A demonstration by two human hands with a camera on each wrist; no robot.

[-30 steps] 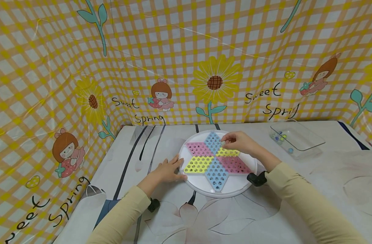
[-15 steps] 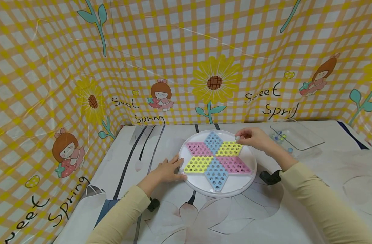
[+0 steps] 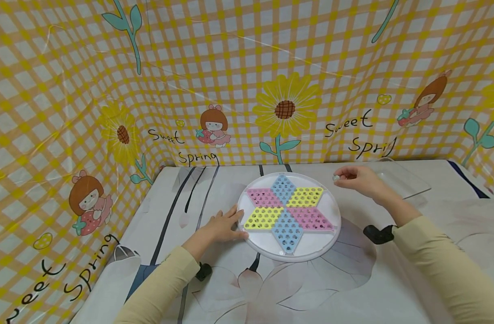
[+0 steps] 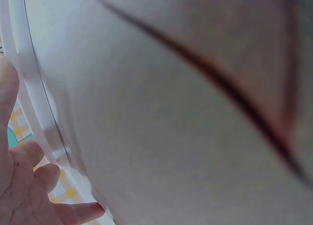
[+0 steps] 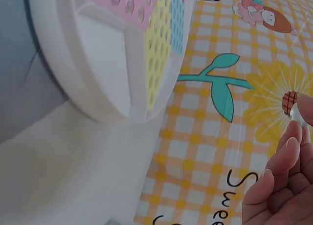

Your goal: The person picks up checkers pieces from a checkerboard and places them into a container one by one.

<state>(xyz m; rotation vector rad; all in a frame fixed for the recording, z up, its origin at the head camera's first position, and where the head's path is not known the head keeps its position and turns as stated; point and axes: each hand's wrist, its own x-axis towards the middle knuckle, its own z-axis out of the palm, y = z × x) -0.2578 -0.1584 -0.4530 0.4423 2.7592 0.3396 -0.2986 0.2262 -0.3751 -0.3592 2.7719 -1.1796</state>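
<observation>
A round white Chinese checkers board (image 3: pixel 331 207) with a pink, yellow and blue star of holes lies on the table. My left hand (image 3: pixel 219 227) rests at its left edge, fingers extended along the rim; in the left wrist view the fingers (image 4: pixel 78 213) are spread beside the white rim. Off the board's back right side, my right hand (image 3: pixel 358 180) pinches a small pale, clear marble (image 3: pixel 336 177) between thumb and fingertips. That same marble (image 5: pixel 296 115) shows at the right edge of the right wrist view, raised in front of the checked backdrop.
Behind my right hand and wrist stands a clear box (image 3: pixel 413 182), partly covered by them; the marbles in it are hidden. A checked cloth backdrop (image 3: pixel 239 90) rises along the table's back and left. A dark blue patch (image 3: pixel 141 276) shows beside the left sleeve.
My right hand has moved right, from over the board's yellow point to beyond its rim near the clear box, carrying the marble. The left hand has stayed in place.
</observation>
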